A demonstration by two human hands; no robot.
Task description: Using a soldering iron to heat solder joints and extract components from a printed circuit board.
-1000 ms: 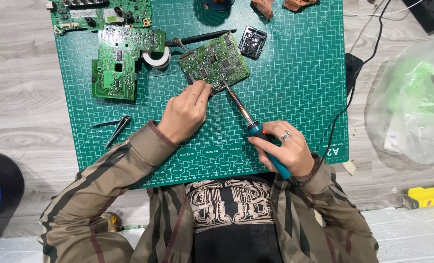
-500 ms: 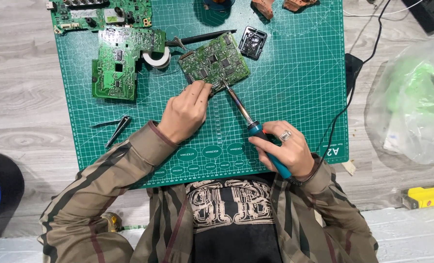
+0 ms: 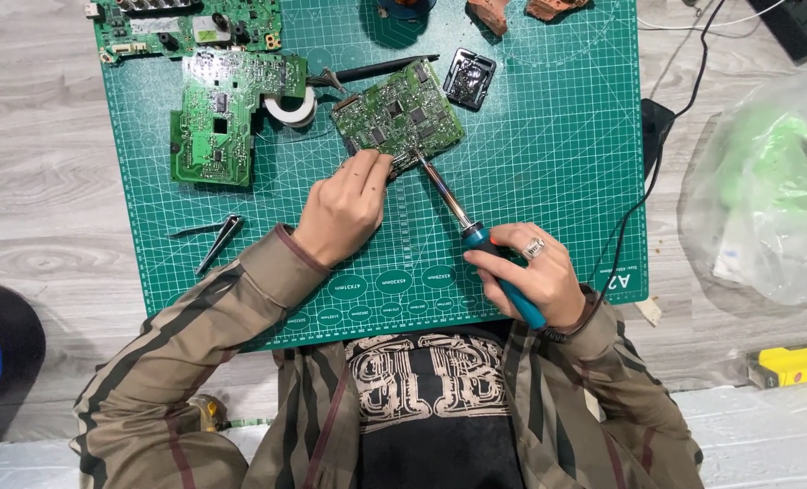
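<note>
A grey wood desk point(image 3: 50, 181) carries a green mat point(image 3: 548, 163). I see my right hand point(image 3: 534, 276) gripping the iron point(image 3: 476, 237), tip at the near edge of the board point(image 3: 401, 119); my left hand point(image 3: 344, 206) pinches that same edge. I judge soldering is mid-joint, not finished. Open mat lies right of the board; tweezers point(image 3: 215, 241) and other boards point(image 3: 218, 127) crowd the left.

Soldering iron tip point(image 3: 419, 159) contact behind left hand point(image 3: 344, 206) fingertips.
</note>
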